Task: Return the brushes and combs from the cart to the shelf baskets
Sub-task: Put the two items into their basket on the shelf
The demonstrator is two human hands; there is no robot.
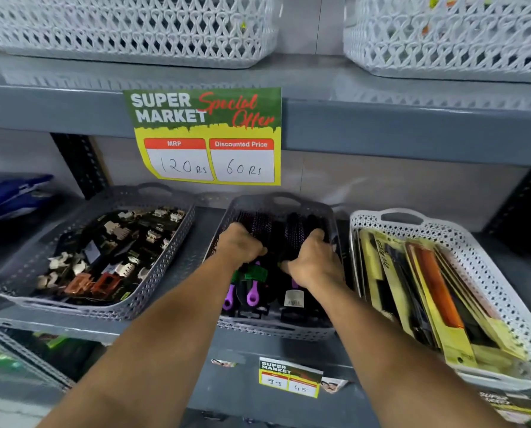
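Both hands reach into the middle grey perforated plastic basket (326, 211) on the grey metal shelf (193, 264). The left hand (241, 244) and right hand (312, 257) are each clamped on black round-bristled hairbrushes with purple handles (259, 223) lying in it

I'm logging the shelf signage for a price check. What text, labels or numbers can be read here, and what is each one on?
"SUPER MARKET", "Special Offer": large offer sign hanging from the upper shelf edge.
"MRP", "120 Rs": its left price box.
"Discounted Price", "60 Rs": its right price box.
"SUPER MARKET", "99", "45": small price tag on the lower shelf edge.
White brush label in the middle basket: too blurred.
Yellow comb packaging in the right basket: print unreadable.
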